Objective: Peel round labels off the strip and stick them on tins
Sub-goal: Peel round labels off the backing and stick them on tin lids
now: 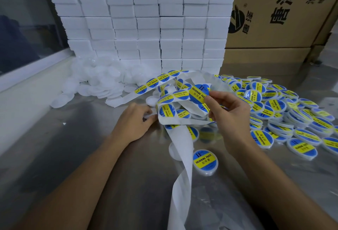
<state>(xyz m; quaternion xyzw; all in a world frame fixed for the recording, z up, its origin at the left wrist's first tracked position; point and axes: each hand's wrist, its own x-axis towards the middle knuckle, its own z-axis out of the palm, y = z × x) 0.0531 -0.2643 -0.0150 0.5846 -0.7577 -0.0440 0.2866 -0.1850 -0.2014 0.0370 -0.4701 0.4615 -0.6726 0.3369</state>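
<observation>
My right hand (226,112) pinches a round blue-and-yellow label (198,92) by its edge, lifted above the tangled white backing strip (181,131). More labels sit on the strip (155,81) behind it. My left hand (135,122) lies on the steel table with curled fingers gripping a plain white tin (149,115) at the strip's left edge. A labelled tin (205,160) lies alone near the middle. A heap of labelled tins (285,112) fills the right side, and a heap of plain white tins (98,81) lies at the back left.
A wall of stacked white boxes (146,19) stands at the back. Brown cartons (281,14) rise at the back right. The empty strip tail (181,193) trails toward the front edge. A window sill (29,72) runs along the left.
</observation>
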